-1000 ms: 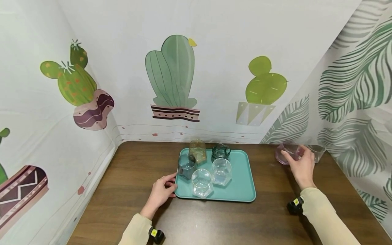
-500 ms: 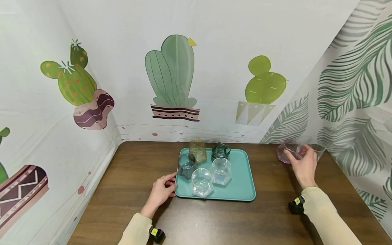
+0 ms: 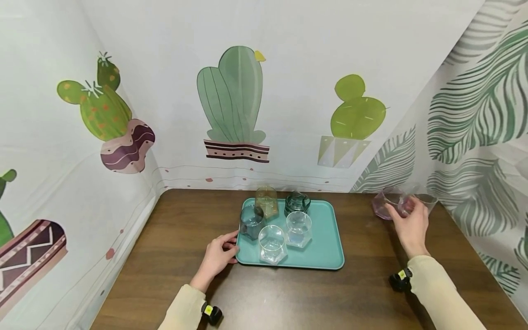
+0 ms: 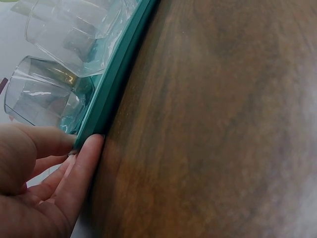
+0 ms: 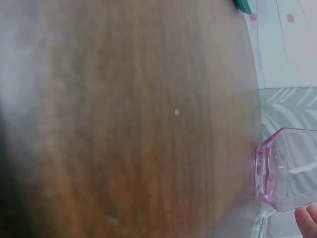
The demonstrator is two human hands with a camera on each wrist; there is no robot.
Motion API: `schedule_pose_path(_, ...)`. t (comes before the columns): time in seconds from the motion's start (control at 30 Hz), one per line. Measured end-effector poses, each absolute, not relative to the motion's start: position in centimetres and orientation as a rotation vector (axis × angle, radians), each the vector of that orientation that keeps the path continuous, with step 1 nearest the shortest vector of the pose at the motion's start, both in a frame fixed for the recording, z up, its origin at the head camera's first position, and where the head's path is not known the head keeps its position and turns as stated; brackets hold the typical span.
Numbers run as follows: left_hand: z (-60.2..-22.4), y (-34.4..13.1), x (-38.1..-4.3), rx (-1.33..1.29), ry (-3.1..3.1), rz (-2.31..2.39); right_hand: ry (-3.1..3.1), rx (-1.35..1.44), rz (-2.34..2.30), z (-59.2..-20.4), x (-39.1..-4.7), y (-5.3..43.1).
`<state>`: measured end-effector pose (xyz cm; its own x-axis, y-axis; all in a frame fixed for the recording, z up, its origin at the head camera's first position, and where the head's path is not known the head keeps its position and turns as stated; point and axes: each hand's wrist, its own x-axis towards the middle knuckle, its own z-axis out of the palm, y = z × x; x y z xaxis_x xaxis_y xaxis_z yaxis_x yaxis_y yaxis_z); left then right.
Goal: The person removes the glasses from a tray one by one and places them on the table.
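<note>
My left hand point(image 3: 220, 252) grips the front left corner of a teal tray point(image 3: 317, 256), fingertips pinching its rim in the left wrist view. On the tray stand a grey-blue glass point(image 3: 251, 222), an amber glass point(image 3: 266, 201), a dark green glass point(image 3: 297, 204) and two clear glasses, one clear glass point(image 3: 272, 245) in front and another clear glass point(image 3: 299, 229) beside it. At the back right, my right hand point(image 3: 411, 224) holds a pink glass point(image 3: 381, 204), thumb and fingers curled at its side; fingertips touch its wall in the right wrist view.
Behind my right hand stands another clear glass point(image 3: 429, 201), partly hidden. The wooden table point(image 3: 165, 238) meets a white printed curtain point(image 3: 297, 91) along its back edge and sides. Bare wood lies between the tray and the pink glass.
My right hand has shifted slightly right, and the pink glass has moved a little the same way. My left hand and the tray stay in place.
</note>
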<state>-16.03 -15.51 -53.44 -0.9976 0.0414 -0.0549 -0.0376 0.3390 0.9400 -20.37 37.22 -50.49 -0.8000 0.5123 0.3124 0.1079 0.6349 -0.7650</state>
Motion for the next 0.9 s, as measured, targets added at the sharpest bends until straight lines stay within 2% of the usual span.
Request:
schedule_pose_path(0.47,-53.4,-15.5,-16.0,0.023,2.516,1.772,-2.266,-0.399,1.007,-49.5,-18.3,35.6)
schedule_pose_path(0.9,-53.4,-15.6,-15.9,0.012,2.496,1.779,-2.260,-0.246,1.112,-48.2,-17.1,31.7)
